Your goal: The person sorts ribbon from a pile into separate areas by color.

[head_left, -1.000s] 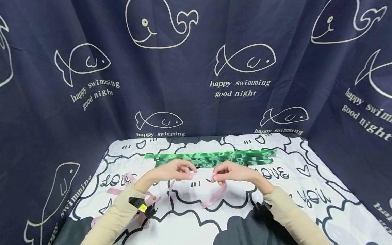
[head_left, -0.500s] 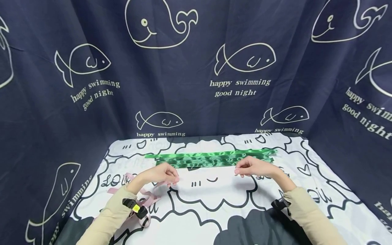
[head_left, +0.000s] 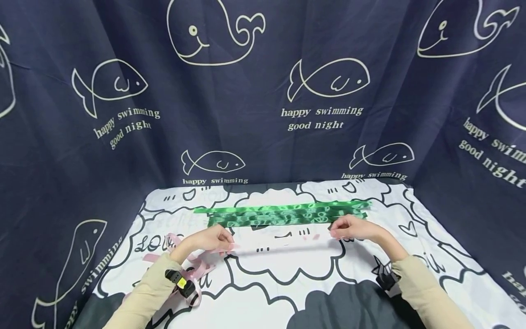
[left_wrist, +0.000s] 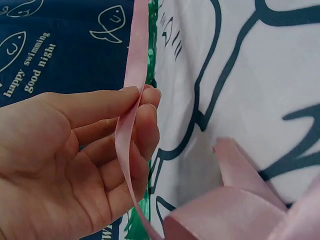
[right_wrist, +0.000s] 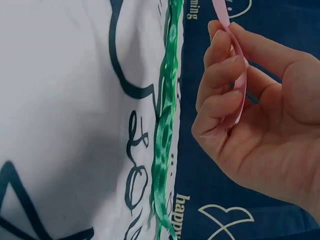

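Observation:
A pink satin ribbon [left_wrist: 136,55] runs between the two hands above the patterned cloth. My left hand [head_left: 211,238] pinches it between thumb and fingertips, and its slack passes down across the fingers toward loose pink ribbon [left_wrist: 220,212] in the left wrist view. At the right, my right hand [head_left: 356,228] pinches the ribbon [right_wrist: 239,55] between thumb and forefinger. A short tail of it lies inside the curled fingers, its end showing near the palm. The stretch between the hands is pale and hard to make out in the head view.
Green shiny ribbons [head_left: 287,215] lie side by side across the back of the cloth-covered table [head_left: 246,315]. Tangled pink ribbon [head_left: 200,270] lies under and beside the left forearm. A dark blue curtain [head_left: 263,114] rises behind the table and at both sides.
Both hands were close together at the middle, with pink ribbon hanging from them. They have drawn apart, left hand leftward and right hand rightward, and the ribbon now spans the gap.

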The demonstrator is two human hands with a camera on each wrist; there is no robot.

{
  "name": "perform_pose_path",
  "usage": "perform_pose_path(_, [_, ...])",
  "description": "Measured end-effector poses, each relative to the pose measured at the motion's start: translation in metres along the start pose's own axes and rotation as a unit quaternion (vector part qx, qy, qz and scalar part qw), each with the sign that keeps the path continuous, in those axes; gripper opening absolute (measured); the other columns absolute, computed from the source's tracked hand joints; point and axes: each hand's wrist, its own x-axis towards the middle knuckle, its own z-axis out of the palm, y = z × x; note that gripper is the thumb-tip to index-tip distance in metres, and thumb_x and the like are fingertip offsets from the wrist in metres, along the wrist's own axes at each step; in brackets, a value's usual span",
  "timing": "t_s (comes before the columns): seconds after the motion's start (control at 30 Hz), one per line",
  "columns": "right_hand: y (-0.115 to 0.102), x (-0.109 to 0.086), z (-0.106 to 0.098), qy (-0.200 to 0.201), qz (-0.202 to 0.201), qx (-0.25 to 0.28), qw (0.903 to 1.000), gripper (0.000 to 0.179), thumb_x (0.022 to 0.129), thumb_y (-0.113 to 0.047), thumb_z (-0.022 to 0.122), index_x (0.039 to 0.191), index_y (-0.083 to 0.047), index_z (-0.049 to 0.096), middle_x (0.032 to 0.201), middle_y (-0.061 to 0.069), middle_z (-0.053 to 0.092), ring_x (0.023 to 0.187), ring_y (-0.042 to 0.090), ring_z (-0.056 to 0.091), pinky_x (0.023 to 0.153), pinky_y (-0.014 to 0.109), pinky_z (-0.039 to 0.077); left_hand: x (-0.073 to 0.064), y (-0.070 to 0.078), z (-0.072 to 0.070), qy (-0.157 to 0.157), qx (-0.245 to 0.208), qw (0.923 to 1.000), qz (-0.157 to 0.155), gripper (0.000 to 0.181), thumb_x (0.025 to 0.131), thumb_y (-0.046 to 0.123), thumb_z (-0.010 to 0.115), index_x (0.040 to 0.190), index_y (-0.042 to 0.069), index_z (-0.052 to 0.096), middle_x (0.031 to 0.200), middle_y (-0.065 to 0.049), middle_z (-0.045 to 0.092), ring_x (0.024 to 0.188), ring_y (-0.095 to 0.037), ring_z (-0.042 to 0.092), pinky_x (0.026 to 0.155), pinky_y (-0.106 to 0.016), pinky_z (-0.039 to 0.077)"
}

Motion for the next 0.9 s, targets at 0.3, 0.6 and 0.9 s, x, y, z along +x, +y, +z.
perform_pose_path(0.3, [0.012,-0.008,-0.005,0.025,0.027,0.017,0.9992,0.021,0.09,-0.005,0.061,0.1,0.014,0.063,0.07,-0.006,0.053,0.059,0.002,0.045,0.054,0.021,0.039,-0.003,-0.008,-0.006,0.025,0.041,0.9988,0.003,0.017,0.086,0.002,0.063,0.097,-0.01,0.068,0.075,-0.02,0.07,0.059,-0.009,0.061,0.051,-0.016,0.042])
perform_pose_path(0.6, [0.026,-0.015,-0.006,0.051,0.075,0.048,0.9947,0.027,0.077,0.011,0.056,0.103,0.019,0.06,0.073,-0.003,0.054,0.059,0.001,0.044,0.053,0.016,0.037,-0.009,-0.018,-0.013,0.053,0.062,0.9965,-0.022,0.01,0.081,-0.001,0.067,0.087,-0.009,0.069,0.068,-0.012,0.068,0.055,-0.003,0.051,0.051,-0.017,0.041])
perform_pose_path(0.9, [0.031,-0.016,-0.01,0.09,0.119,0.031,0.9883,0.025,0.078,0.006,0.064,0.099,0.019,0.06,0.069,-0.001,0.057,0.058,0.004,0.049,0.054,0.018,0.043,-0.014,-0.021,-0.014,0.09,0.08,0.9915,-0.048,0.007,0.08,0.003,0.068,0.077,-0.004,0.069,0.056,-0.004,0.061,0.049,-0.004,0.05,0.049,-0.018,0.04])
